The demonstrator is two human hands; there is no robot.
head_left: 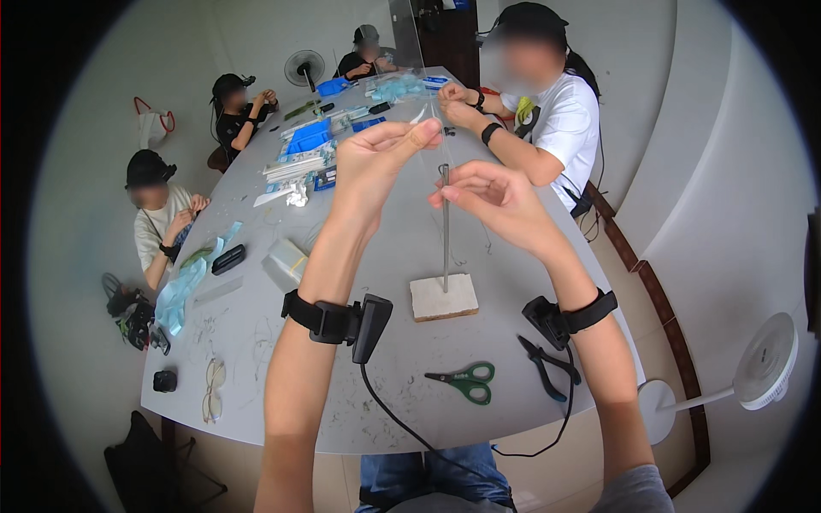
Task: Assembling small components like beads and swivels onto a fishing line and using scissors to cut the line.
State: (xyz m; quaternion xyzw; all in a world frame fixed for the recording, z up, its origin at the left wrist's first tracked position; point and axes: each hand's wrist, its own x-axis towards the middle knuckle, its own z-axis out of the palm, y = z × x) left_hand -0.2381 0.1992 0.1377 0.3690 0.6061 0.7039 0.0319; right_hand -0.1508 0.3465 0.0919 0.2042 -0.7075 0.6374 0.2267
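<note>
A thin metal rod (445,231) with a small loop at its top stands upright on a white block (444,297). My left hand (376,167) is raised above and left of the rod's top, thumb and forefinger pinched together. What it pinches is too fine to make out; faint transparent lines show between it and the rod. My right hand (500,203) is just right of the rod's upper end, its thumb and forefinger closed beside the loop on something I cannot make out. Green-handled scissors (466,381) and dark pliers (552,368) lie nearer to me.
Glasses (213,390), a black case (228,259), light blue cloth (180,291) and a clear plastic bag (285,264) lie on the left. Blue trays (309,136) and packets are farther back. Several people sit around the table (359,402). A white fan (765,363) stands at right.
</note>
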